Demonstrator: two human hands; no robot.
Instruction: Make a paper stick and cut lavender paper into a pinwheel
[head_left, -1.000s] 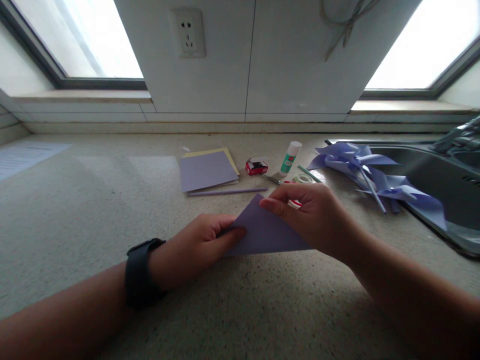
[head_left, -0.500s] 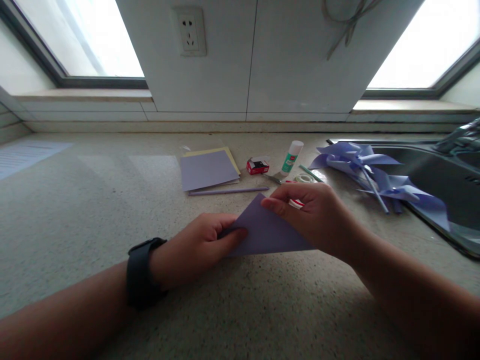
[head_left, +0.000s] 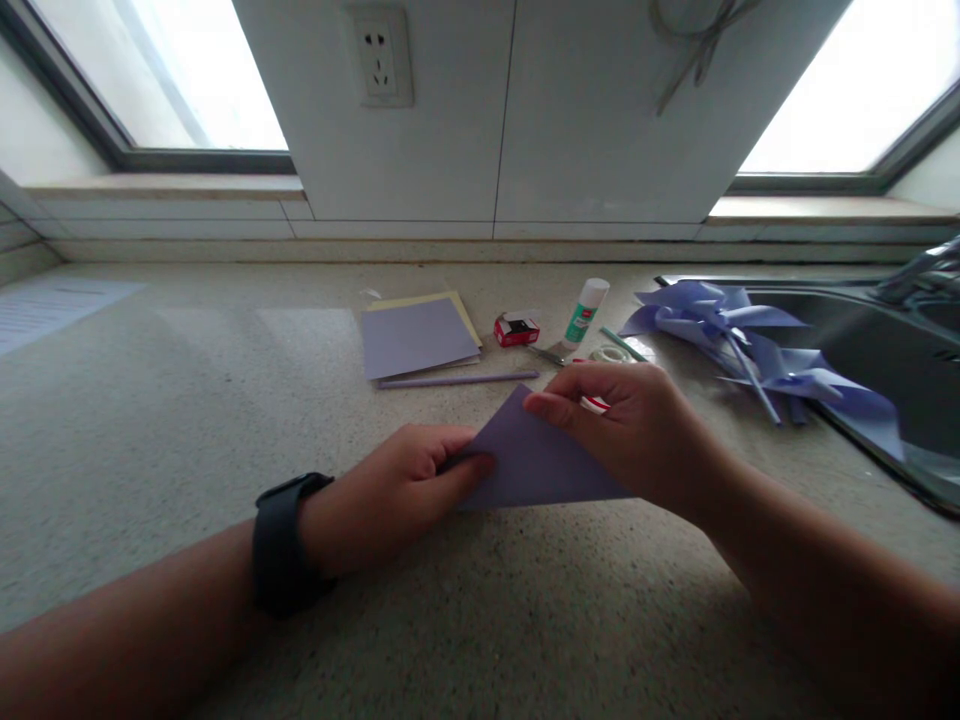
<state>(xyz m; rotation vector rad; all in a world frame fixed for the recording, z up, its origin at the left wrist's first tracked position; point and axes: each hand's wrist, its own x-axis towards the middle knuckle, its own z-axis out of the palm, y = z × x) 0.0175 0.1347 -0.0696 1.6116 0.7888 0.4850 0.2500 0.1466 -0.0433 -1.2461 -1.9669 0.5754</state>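
Both forearms reach in low over the speckled surface (head_left: 187, 420), meeting at a folded purple paper triangle (head_left: 525, 465) that lies flat near the front edge. The left hand (head_left: 390, 495), a dark watch (head_left: 285, 545) on its wrist, pinches the triangle's left corner between thumb and curled fingers (head_left: 469, 470). The right hand (head_left: 637, 430) arches over the right half, fingers pressed together on the top corner.

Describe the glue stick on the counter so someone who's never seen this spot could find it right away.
Start at the sink on the right of the speckled counter and move left past the purple paper pinwheels. The glue stick lies there, beside a small red box. It is the only white tube with a green label.
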